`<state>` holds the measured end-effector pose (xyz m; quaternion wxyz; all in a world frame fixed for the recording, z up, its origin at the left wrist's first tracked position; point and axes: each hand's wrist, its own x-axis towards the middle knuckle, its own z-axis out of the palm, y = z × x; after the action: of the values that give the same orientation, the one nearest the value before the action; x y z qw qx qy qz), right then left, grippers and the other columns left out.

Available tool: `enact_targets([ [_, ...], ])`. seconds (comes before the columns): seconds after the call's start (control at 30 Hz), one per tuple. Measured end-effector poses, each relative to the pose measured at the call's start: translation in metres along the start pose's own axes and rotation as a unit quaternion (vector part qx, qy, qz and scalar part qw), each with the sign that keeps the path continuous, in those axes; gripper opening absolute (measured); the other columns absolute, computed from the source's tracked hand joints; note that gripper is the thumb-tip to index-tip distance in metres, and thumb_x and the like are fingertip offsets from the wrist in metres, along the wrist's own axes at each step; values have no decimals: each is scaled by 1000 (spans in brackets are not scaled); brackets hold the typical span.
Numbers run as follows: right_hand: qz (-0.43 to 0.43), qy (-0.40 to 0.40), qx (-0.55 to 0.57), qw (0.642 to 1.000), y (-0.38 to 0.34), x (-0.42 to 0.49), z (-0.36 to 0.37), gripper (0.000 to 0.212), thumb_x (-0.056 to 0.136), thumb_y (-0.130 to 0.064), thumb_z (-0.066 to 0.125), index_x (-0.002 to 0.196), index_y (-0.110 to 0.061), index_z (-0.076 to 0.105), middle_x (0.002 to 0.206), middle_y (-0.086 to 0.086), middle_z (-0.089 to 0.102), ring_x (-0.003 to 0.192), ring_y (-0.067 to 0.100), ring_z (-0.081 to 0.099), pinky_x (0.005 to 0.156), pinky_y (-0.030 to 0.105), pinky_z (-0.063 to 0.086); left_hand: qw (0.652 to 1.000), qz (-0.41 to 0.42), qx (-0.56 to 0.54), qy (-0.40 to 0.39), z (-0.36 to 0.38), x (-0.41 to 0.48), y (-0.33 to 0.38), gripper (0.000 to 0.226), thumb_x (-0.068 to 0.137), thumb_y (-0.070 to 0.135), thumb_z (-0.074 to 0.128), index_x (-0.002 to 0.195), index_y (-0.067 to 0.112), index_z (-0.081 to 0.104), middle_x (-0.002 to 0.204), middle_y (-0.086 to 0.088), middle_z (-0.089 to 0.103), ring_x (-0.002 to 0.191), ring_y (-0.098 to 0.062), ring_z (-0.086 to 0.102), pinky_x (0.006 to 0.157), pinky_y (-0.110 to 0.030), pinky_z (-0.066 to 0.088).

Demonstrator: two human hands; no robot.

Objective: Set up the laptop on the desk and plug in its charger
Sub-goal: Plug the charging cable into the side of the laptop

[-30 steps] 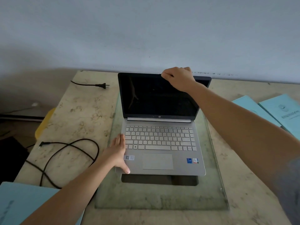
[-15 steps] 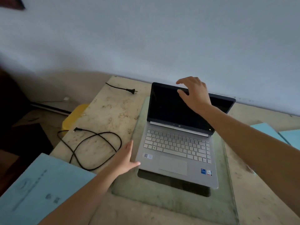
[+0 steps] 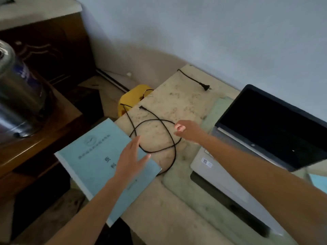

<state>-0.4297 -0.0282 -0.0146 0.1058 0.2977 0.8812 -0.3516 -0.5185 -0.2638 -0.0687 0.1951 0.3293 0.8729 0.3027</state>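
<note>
My view has swung left since half a second ago, so the laptop (image 3: pixel 276 128) now sits at the right edge of the picture. It is still open on the desk (image 3: pixel 177 99), its screen dark, and it rests on the glass sheet (image 3: pixel 217 110).

Both hands have come off it. The right hand (image 3: pixel 189 131), which was at the top edge of the screen, now hangs just left of the laptop, over the loops of the charger cable (image 3: pixel 154 119). Its fingers are loosely curled with the thumb apart, and they hold nothing. I cannot tell whether it touches the cable.

The left hand (image 3: pixel 131 160), which was beside the laptop's front left corner, is now further left over the blue booklet (image 3: pixel 95 156). Its fingers are straight and spread, palm down. I cannot tell whether it presses on the cover or floats above it.

The cable lies coiled on the desk left of the laptop as before, with its small tip (image 3: pixel 140 107) free at the far side of the coil. The wall plug (image 3: pixel 206 87) lies loose behind the laptop's left side. Left of that, a yellow stool (image 3: pixel 131 96) now shows beyond the desk edge.
</note>
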Motion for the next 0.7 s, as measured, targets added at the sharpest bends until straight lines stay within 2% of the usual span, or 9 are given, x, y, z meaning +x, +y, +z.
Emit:
enact_targets([
  [0.17, 77, 80, -55, 992, 28, 9, 16, 43, 88, -33, 59, 127, -20, 50, 124, 6, 56, 107, 26, 57, 89, 36, 47, 1000, -9, 3, 14, -8, -8, -8, 76, 89, 40, 59, 149, 18, 19, 155, -1, 26, 141, -18, 25, 114, -35, 24],
  [0.23, 77, 109, -91, 987, 21, 14, 32, 35, 89, -31, 55, 123, -23, 51, 120, 7, 55, 99, 29, 59, 82, 40, 51, 999, -32, 5, 28, -10, -18, -24, 75, 88, 41, 59, 148, 20, 19, 154, 0, 27, 139, -18, 28, 113, -35, 27],
  [0.3, 62, 128, -128, 982, 17, 13, 38, 23, 90, -24, 51, 113, -23, 49, 110, 9, 58, 84, 31, 58, 68, 38, 49, 999, -42, 7, 32, -9, -27, -30, 75, 88, 40, 59, 148, 20, 19, 153, 0, 29, 137, -18, 32, 113, -35, 29],
  [0.37, 63, 126, -115, 983, 17, 11, 37, 20, 87, -15, 48, 105, -21, 45, 99, 10, 59, 76, 30, 54, 60, 33, 43, 999, -40, 9, 32, -8, -28, -29, 74, 88, 40, 59, 148, 20, 19, 153, 1, 28, 138, -17, 30, 113, -35, 28],
  [0.47, 95, 111, -32, 989, 22, 9, 29, 35, 84, -10, 51, 118, -18, 47, 99, 5, 57, 85, 28, 58, 67, 33, 44, 999, -28, 18, 28, -5, -25, -21, 75, 88, 41, 59, 148, 18, 20, 154, 0, 28, 141, -17, 26, 113, -33, 24],
  [0.5, 96, 102, -17, 990, 22, 8, 25, 32, 84, -9, 52, 115, -17, 51, 95, 4, 55, 82, 26, 57, 67, 32, 44, 999, -27, 19, 22, -5, -22, -17, 75, 88, 41, 59, 148, 18, 19, 154, -1, 27, 141, -17, 26, 114, -32, 23],
  [0.57, 87, 90, 11, 992, 25, 4, 14, 13, 85, -9, 51, 92, -16, 59, 77, 2, 52, 69, 22, 53, 65, 31, 44, 1000, -25, 17, 9, -3, -16, -9, 76, 88, 39, 59, 149, 16, 19, 154, -3, 26, 141, -18, 25, 114, -33, 23],
  [0.63, 96, 100, 63, 988, 27, -1, 1, 25, 87, -7, 48, 65, -18, 47, 62, 2, 45, 63, 24, 54, 62, 31, 43, 1000, -29, 11, -4, -1, -9, 2, 77, 88, 39, 59, 149, 15, 18, 155, -3, 25, 142, -19, 25, 115, -36, 23],
  [0.7, 125, 108, 173, 971, 33, -12, -13, 33, 88, -2, 44, 59, -16, 36, 57, 5, 41, 57, 24, 57, 61, 31, 43, 999, -22, 13, -20, 3, -2, 14, 77, 89, 39, 58, 149, 15, 17, 156, -3, 23, 143, -18, 22, 115, -35, 21],
])
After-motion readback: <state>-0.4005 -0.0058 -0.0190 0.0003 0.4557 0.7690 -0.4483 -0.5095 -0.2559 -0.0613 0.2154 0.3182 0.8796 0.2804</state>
